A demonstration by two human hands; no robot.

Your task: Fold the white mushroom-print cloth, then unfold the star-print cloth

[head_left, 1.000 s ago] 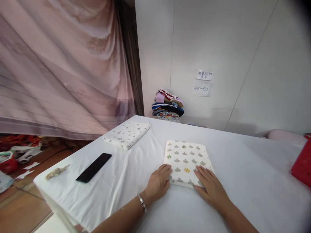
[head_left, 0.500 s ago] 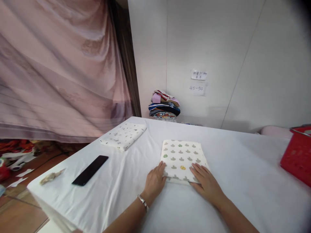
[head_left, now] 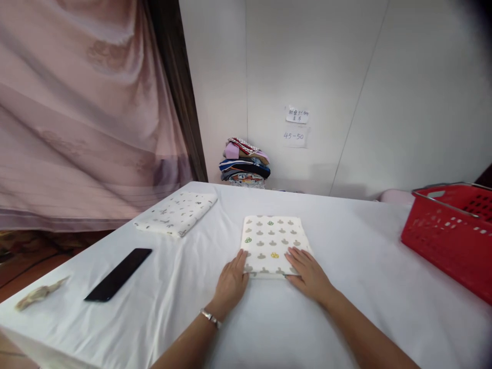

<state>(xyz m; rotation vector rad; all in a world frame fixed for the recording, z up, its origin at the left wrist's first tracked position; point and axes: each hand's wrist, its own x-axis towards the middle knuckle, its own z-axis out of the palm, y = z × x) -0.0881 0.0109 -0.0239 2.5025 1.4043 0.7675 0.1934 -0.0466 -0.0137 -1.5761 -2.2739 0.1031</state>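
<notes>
A folded white cloth [head_left: 272, 241] with grey, green and yellow printed motifs lies flat on the white-covered table [head_left: 215, 318] in front of me. At its near left corner, my left hand [head_left: 232, 277] touches the edge with fingers stretched out. My right hand [head_left: 309, 274] rests on the near right corner, fingers spread over the fabric. Neither hand grips the cloth. A second folded white cloth [head_left: 177, 212] with small dark prints lies farther off to the left.
A black phone [head_left: 118, 275] and a small beige item [head_left: 40, 293] lie on the left. The red basket [head_left: 449, 230] stands at the right side. Behind the table's far edge is a pile of folded fabrics [head_left: 245, 163], near a wall with paper notes [head_left: 295, 137].
The view has turned right, so more of the red basket shows and the scene sits farther left. Both hands stay at the cloth's near corners, and the cloth's folded shape looks the same.
</notes>
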